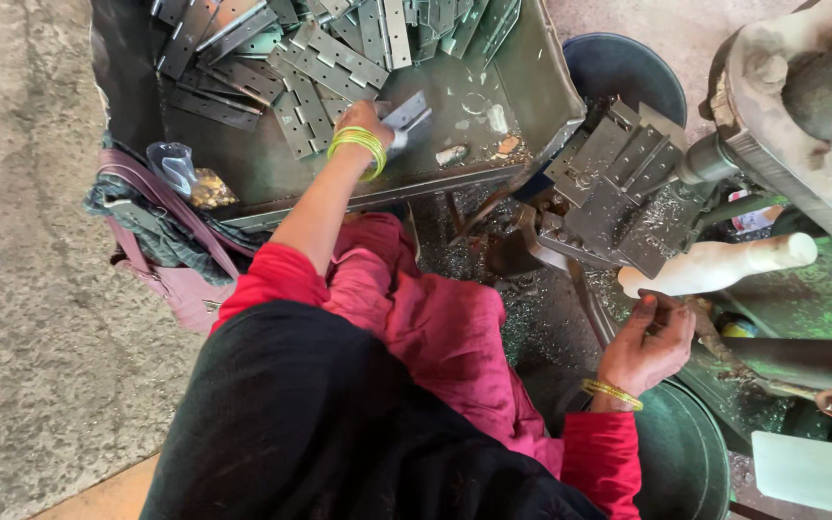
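My left hand (363, 125), with green bangles at the wrist, reaches into a dark metal tray (522, 96) and grips a grey metal hinge plate (408, 114) at the edge of a pile of hinge plates (320, 58). My right hand (649, 342), with a gold bangle, is low at the right, its fingers curled on a rusty lever rod (715, 339) just under a white handle (724, 265). Above that hand a machine fixture (618, 183) carries several grey plates and is strewn with metal chips.
A large worn machine body (801, 106) fills the right side. A blue tub (628, 67) stands behind the fixture and a dark round bucket (686, 453) below my right hand. A pink bag (180, 289) and a small plastic bag (185, 173) lie left of the tray.
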The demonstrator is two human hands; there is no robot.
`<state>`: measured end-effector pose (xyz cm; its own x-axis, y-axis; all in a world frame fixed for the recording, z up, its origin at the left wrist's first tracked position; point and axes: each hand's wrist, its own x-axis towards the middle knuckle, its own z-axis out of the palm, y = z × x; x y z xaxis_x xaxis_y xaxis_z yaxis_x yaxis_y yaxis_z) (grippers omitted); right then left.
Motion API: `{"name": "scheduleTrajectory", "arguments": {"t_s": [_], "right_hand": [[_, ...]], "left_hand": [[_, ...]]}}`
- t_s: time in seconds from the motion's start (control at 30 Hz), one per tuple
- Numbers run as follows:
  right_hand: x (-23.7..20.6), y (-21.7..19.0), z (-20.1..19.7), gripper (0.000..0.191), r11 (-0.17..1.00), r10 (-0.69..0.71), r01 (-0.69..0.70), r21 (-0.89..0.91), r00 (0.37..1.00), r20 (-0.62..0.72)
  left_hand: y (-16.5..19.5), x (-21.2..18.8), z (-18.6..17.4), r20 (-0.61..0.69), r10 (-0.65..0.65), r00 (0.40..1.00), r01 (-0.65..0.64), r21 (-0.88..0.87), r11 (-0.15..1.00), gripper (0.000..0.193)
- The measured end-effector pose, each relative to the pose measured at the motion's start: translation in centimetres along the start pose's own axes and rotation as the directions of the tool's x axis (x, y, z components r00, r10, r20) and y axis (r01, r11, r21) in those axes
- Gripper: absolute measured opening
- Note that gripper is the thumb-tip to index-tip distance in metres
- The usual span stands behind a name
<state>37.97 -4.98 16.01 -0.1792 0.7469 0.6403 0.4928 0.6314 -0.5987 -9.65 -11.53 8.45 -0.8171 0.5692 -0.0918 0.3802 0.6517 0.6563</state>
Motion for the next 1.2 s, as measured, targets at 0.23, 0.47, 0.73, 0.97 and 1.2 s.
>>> {"name": "scheduleTrajectory", "arguments": {"t_s": [0.23, 0.47, 0.73, 0.97, 1.2], "right_hand": [[-0.1, 0.4, 0.1, 0.018, 0.996, 0.057, -0.06, 0.062, 0.997, 0.054], [-0.5, -0.3, 0.6, 0.015, 0.984, 0.052, -0.047, -0.174, 0.998, 0.025], [-1.0, 0.1, -0.5, 0.012, 0.97, 0.163, -0.128, -0.209, 0.973, 0.161], [-4.4, 5.4, 1.1, 0.032, 0.941, 0.309, -0.206, -0.268, 0.844, 0.438], [-16.4, 12.9, 6.4, 0.043, 0.79, 0.609, -0.405, -0.46, 0.6, 0.518]], "left_hand": [[-1.3, -3.8, 1.7, -0.335, 0.419, 0.844, -0.23, 0.48, 0.846, 0.011], [7.3, -7.8, 2.3, -0.04, 0.331, 0.943, -0.333, -0.062, 0.941, 0.025], [22.0, -19.5, 13.5, 0.054, 0.568, 0.821, -0.564, -0.067, 0.823, 0.036], [23.3, -21.9, 11.9, 0.55, 0.444, 0.707, -0.701, 0.458, 0.547, 0.039], [24.5, -19.5, 12.5, 0.569, 0.419, 0.708, -0.689, 0.422, 0.59, 0.049]]}}
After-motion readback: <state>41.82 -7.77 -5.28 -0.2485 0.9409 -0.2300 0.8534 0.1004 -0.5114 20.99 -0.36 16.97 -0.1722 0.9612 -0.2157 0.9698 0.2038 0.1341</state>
